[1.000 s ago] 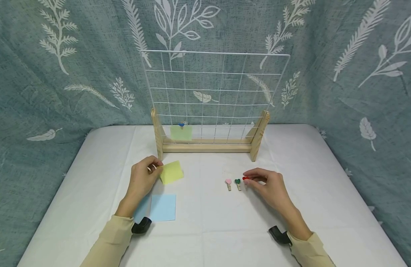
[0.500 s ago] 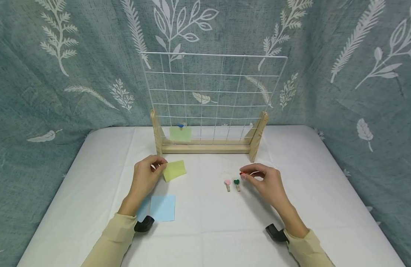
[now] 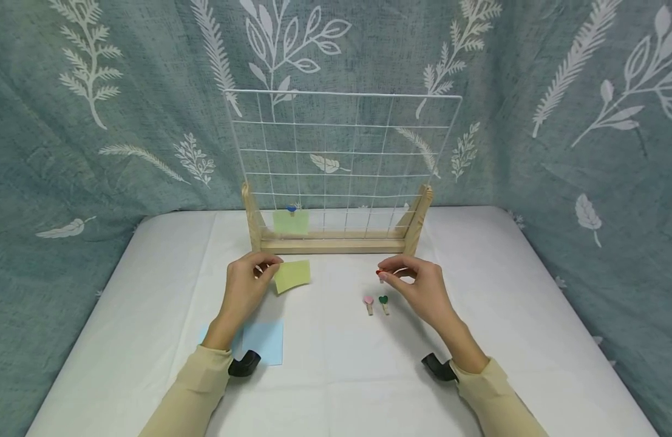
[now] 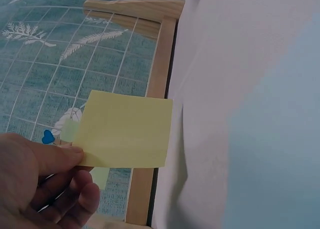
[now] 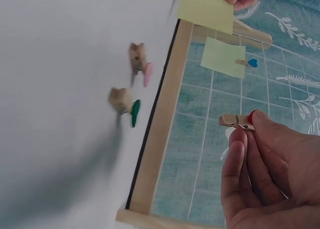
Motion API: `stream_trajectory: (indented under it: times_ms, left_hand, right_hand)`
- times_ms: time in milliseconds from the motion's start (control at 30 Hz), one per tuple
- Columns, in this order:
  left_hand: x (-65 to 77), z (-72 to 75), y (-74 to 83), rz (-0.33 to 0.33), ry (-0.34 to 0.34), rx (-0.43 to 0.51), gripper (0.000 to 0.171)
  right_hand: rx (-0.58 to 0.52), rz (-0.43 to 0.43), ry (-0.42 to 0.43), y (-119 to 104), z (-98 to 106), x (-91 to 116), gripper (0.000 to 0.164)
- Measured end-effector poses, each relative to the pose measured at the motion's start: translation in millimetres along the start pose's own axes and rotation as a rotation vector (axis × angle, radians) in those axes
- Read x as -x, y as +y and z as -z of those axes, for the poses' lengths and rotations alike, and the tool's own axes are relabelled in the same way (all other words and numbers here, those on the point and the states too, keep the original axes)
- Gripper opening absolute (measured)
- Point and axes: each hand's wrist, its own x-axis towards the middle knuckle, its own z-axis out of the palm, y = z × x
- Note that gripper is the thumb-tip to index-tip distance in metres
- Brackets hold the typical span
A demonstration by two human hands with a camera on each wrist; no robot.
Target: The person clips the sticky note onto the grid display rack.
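Note:
A yellow sticky note (image 4: pixel 127 129) is pinched at one corner between the thumb and fingers of my left hand (image 3: pixel 248 282), held up in front of the rack. My right hand (image 3: pixel 417 285) pinches a small wooden clothespin (image 5: pixel 235 120) with a red top, its free end pointing away from the fingertips. On the wire grid rack (image 3: pixel 336 246), a pale green note (image 3: pixel 289 223) hangs low on the left, held by a blue-heart clothespin (image 5: pixel 250 63). Pink-heart (image 3: pixel 369 304) and green-heart (image 3: pixel 384 304) clothespins lie on the table below my right hand.
Blue paper squares (image 3: pixel 263 343) lie on the white tablecloth (image 3: pixel 336 400) beneath the left forearm, partly covered by it. Wooden feet (image 3: pixel 419 221) carry the rack near the table's back edge. A patterned green curtain (image 3: pixel 166 97) hangs behind and at both sides.
The left hand has moved right with the yellow note. My right hand has lifted the red clothespin away from the other two and moved left toward the rack's middle. The head view has shifted slightly.

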Motion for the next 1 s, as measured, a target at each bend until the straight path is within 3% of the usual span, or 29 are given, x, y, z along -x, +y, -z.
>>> stream_trajectory:
  times_ms: [233,667,1000]
  left_hand:
    - [-6.1,-9.3,4.4,0.001,-0.010,0.024,0.010]
    - [-20.2,-29.8,14.8,-0.053,-0.031,0.069,0.009]
    - [-23.4,-43.2,21.9,-0.029,-0.040,0.095,0.009]
  right_hand:
    - [-0.033,0.024,0.012,-20,-12,-17,0.019]
    - [-0.072,0.077,0.060,-12,-26,-43,0.017]
    - [-0.047,0.068,0.093,-13,-30,-52,0.015]
